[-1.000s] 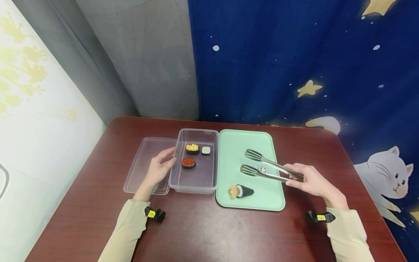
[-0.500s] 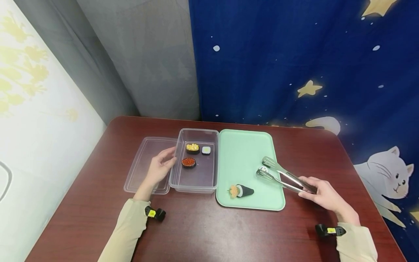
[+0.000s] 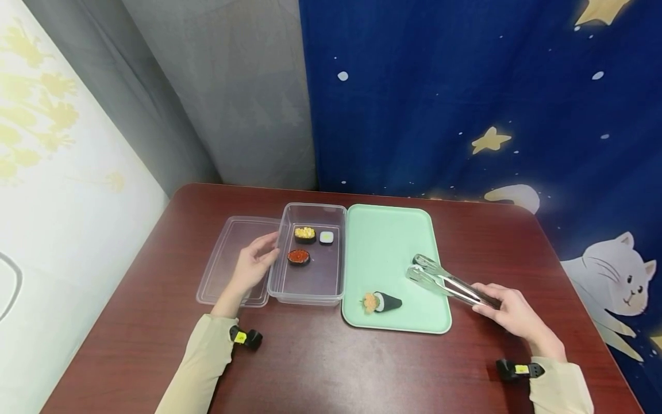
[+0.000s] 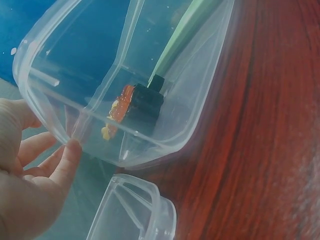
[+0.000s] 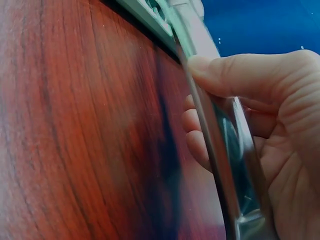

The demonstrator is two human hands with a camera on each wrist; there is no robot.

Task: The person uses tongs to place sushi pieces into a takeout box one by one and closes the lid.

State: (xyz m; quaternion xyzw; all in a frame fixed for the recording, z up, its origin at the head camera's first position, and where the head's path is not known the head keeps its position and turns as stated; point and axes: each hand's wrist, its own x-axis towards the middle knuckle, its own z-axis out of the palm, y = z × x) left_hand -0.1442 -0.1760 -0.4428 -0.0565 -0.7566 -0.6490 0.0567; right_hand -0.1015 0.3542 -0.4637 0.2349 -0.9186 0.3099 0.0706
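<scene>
My right hand (image 3: pixel 512 313) grips metal tongs (image 3: pixel 455 287), thumb on one arm and fingers round the other, as the right wrist view shows. The tong heads are close together over the right side of a green tray (image 3: pixel 388 224); a small sushi roll there is mostly hidden by them. A cone-shaped hand roll (image 3: pixel 383 302) lies near the tray's front. My left hand (image 3: pixel 253 264) rests its relaxed fingers against the left wall of a clear plastic container (image 3: pixel 320 282). Inside are corn-topped sushi (image 3: pixel 305 234), red roe sushi (image 3: pixel 299 257) and a small white roll (image 3: pixel 326 237).
A clear lid (image 3: pixel 219 270) lies left of the container, partly under my left hand. Container and tray stand side by side on a dark red wooden table (image 3: pixel 320 356). Behind the table hang a grey curtain (image 3: pixel 248 115) and a blue one (image 3: pixel 414 86).
My right hand has drawn the tongs right and toward me, and their spread heads have closed in around the small roll on the tray. My left hand stays at the container.
</scene>
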